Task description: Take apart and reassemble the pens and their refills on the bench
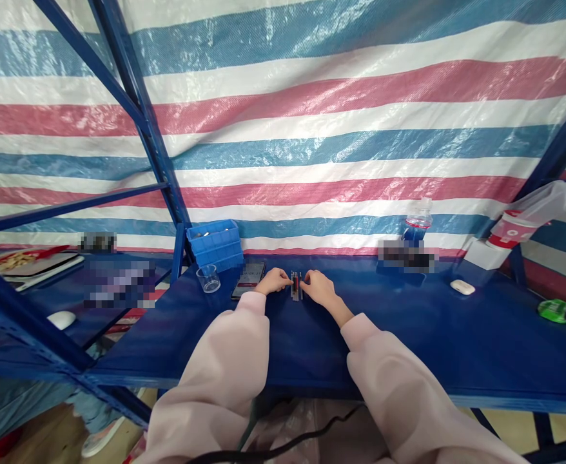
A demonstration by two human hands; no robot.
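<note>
A small cluster of thin, pen-like sticks [296, 287] lies on the blue tabletop [307, 341] in front of me, dark, red and silvery in colour. It is too small in view for me to tell exactly what the pieces are. My left hand [274, 281] is at the cluster's left side, thumb and fingers drawn together at its edge. From the right, my right hand [318, 286] has its bent fingers closed against the outermost stick. A dark smartphone [249, 281] lies flat just left of my left hand.
A blue parts bin [215, 245] and a clear plastic cup [208, 280] stand at the left. Toward the right are a bottle [416, 225], a white case [462, 287], a red paper cup [510, 229] on a white box [486, 254], and a green item [553, 310]. Blue frame posts [160, 148] rise at the left.
</note>
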